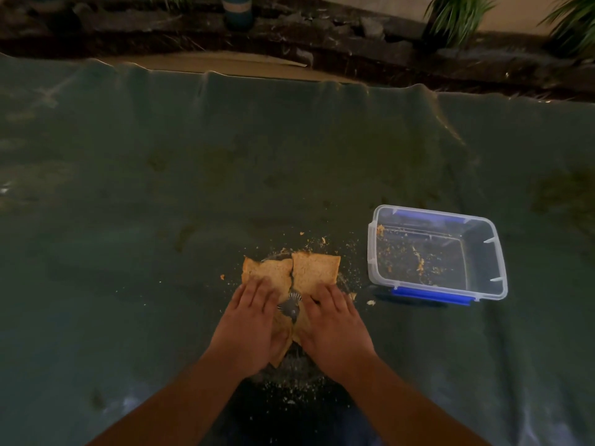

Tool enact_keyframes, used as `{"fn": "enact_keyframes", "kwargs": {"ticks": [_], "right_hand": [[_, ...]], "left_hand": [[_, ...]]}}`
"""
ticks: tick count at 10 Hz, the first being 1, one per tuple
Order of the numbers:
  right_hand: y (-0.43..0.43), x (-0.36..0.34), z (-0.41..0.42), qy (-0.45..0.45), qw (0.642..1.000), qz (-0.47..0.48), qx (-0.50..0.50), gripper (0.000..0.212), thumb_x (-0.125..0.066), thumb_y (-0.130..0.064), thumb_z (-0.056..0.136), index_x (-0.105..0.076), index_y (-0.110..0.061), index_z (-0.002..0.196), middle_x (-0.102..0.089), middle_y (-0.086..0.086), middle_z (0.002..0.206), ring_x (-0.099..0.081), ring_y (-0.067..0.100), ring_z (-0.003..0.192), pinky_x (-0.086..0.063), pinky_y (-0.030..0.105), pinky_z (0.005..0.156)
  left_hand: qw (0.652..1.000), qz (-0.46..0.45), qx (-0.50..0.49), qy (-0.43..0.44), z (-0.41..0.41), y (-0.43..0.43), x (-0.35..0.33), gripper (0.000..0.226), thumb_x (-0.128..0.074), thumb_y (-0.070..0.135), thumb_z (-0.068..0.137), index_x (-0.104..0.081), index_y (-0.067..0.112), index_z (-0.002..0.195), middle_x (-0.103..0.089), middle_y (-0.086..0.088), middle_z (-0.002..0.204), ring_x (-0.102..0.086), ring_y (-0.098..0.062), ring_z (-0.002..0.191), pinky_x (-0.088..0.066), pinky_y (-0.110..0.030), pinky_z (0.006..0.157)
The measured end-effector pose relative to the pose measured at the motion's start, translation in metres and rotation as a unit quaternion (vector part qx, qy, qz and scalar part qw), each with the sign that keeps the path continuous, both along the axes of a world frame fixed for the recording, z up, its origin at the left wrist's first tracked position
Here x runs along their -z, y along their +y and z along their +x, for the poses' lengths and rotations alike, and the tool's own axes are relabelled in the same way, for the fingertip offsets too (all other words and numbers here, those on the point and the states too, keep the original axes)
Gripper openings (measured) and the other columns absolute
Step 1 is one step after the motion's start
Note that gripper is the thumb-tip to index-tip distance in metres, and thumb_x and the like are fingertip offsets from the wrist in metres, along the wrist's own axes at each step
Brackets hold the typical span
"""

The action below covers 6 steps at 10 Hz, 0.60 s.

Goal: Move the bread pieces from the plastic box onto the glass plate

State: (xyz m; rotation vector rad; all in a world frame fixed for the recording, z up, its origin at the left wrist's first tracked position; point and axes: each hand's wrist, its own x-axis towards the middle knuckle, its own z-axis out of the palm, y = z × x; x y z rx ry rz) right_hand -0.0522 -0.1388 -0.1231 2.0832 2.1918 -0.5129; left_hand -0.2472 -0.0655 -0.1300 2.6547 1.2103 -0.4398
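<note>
Both bare forearms reach forward from the near edge, angling in toward each other so the wrists end up close together. The left hand (pixel 249 326) lies palm down, fingers stretched forward and slightly spread, pressed flat — nothing pinched or gripped. The right hand (pixel 331 326) mirrors it just beside, palm down, fingers extended and lightly fanned. The thumbs point inward toward each other across a narrow gap — not touching.

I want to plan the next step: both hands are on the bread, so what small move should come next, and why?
Probably lift both hands, left hand and right hand, off the bread pieces: they already lie on the glass plate, and the plastic box holds only crumbs.
</note>
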Motion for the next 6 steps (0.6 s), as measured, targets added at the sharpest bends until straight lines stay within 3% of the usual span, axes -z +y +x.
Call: {"fn": "enact_keyframes", "kwargs": {"ticks": [1,2,4,6], "right_hand": [[-0.005,0.000,-0.001,-0.009,1.000,-0.002,0.009,0.068,-0.030,-0.055,0.100,-0.027,-0.017,0.155,-0.022,0.020,0.164,-0.010,0.038,0.152,-0.005,0.051,0.119],[-0.008,0.000,-0.002,-0.005,1.000,0.002,0.017,0.069,-0.027,-0.055,0.100,-0.019,-0.018,0.157,-0.018,0.020,0.166,-0.007,0.038,0.152,-0.004,0.050,0.120],[0.009,-0.003,-0.014,0.011,0.999,0.011,0.051,0.075,-0.014,-0.061,0.099,0.004,-0.020,0.159,0.006,0.018,0.168,0.015,0.037,0.151,-0.001,0.057,0.121],[0.019,-0.027,-0.011,0.021,0.998,0.035,0.045,0.069,-0.016,-0.059,0.103,0.001,-0.024,0.160,-0.001,0.015,0.169,0.013,0.036,0.152,-0.001,0.057,0.121]], "left_hand": [[0.999,0.001,0.041,0.002,-0.003,0.006,0.002,0.085,-0.019,0.066,0.097,-0.012,0.011,0.161,-0.002,-0.015,0.172,0.011,-0.031,0.155,0.005,-0.049,0.125],[0.999,0.006,0.051,-0.012,-0.006,0.010,-0.001,0.085,-0.023,0.066,0.095,-0.023,0.010,0.159,-0.014,-0.016,0.170,-0.001,-0.033,0.156,-0.003,-0.052,0.125],[0.998,0.011,-0.013,-0.062,0.003,0.001,-0.007,0.078,-0.033,0.062,0.098,-0.036,0.010,0.155,-0.025,-0.017,0.167,-0.018,-0.035,0.153,-0.017,-0.056,0.123],[0.997,0.035,-0.032,-0.064,0.005,0.008,-0.035,0.081,-0.025,0.064,0.095,-0.037,0.012,0.156,-0.030,-0.015,0.166,-0.025,-0.037,0.152,-0.021,-0.061,0.121]]}}
